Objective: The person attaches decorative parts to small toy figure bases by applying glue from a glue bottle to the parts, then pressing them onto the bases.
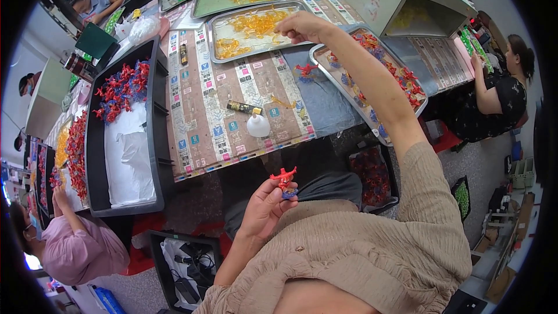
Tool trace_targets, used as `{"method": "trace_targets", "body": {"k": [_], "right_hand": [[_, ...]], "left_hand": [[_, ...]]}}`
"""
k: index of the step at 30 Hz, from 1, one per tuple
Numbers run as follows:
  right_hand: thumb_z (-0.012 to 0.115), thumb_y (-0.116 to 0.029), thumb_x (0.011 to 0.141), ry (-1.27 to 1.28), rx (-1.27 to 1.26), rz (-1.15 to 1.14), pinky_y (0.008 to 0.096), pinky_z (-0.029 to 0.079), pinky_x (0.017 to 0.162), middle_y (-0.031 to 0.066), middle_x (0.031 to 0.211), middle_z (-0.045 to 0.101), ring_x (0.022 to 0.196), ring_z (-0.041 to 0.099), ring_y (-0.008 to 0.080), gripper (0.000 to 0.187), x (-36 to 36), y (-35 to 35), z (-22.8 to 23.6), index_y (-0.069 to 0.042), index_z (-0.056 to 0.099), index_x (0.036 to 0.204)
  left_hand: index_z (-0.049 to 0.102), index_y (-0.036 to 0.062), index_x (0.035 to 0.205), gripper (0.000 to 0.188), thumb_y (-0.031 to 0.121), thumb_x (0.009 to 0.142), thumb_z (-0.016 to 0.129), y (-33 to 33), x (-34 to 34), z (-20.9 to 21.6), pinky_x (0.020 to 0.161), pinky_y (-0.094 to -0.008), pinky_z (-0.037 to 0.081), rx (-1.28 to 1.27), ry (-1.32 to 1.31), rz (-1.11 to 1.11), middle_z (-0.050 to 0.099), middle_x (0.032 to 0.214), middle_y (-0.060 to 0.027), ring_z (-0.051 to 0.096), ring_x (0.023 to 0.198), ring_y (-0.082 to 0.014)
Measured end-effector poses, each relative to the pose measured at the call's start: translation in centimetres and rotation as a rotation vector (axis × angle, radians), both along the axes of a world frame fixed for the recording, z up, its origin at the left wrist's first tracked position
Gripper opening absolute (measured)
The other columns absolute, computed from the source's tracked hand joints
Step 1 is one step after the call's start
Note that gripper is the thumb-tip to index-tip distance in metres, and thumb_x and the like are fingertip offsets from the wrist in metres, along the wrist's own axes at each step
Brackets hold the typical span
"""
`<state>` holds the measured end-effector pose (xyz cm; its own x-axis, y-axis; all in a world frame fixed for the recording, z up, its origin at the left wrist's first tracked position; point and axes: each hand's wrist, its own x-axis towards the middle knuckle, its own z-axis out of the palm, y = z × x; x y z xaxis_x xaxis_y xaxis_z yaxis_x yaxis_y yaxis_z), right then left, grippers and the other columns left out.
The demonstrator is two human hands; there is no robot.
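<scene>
My left hand (263,210), in front of my body, is closed around a small red figurine (283,178) with a blue base, held upright between thumb and fingers. My right arm reaches far across the table. My right hand (303,27) is over the right part of a metal tray (211,42), its fingers pinched together. Translucent yellow-orange plastic pieces (251,24) lie heaped in that tray by the fingertips. Whether a piece is between them cannot be made out. Another red figurine (306,70) stands on the table below my right wrist.
A white squeeze bottle (258,126) and dark cylinder (244,107) sit near the front edge. Rightward, a tray (347,97) holds red and blue figurines, beside an open-fronted box (401,1). A black bin (158,122) with figurines stands left. Co-workers sit on both sides.
</scene>
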<state>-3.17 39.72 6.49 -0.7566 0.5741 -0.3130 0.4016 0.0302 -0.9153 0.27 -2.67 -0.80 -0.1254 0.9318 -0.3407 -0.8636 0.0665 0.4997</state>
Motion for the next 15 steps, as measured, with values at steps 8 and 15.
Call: {"method": "trace_targets", "body": {"k": [8, 15], "right_hand": [[0.059, -0.010, 0.090, 0.235, -0.094, 0.182, 0.0178, 0.051, 0.060, -0.0017, 0.082, 0.059, 0.066, 0.056, 0.0036, 0.022, 2.4, -3.6, 1.3, -0.005, 0.059, 0.111], [0.057, -0.010, 0.091, 0.307, -0.284, 0.275, 0.0184, 0.047, 0.059, -0.0014, 0.083, 0.058, 0.069, 0.056, 0.0034, 0.016, 6.2, -8.4, 1.6, -0.007, 0.057, 0.107]], "left_hand": [[0.047, 0.0003, 0.128, 0.039, 0.017, 0.095, 0.056, -0.1, -0.3, 0.0, 0.081, -0.0307, 0.056, 0.014, -0.024, 0.025, 0.058, 0.118, -0.0152, 0.065, 0.091, -0.0192], [0.049, 0.0011, 0.127, 0.035, 0.015, 0.095, 0.055, -0.1, -0.8, 0.0, 0.082, -0.0301, 0.055, 0.035, -0.032, 0.040, 0.058, 0.118, -0.0140, 0.064, 0.092, -0.0184]]}}
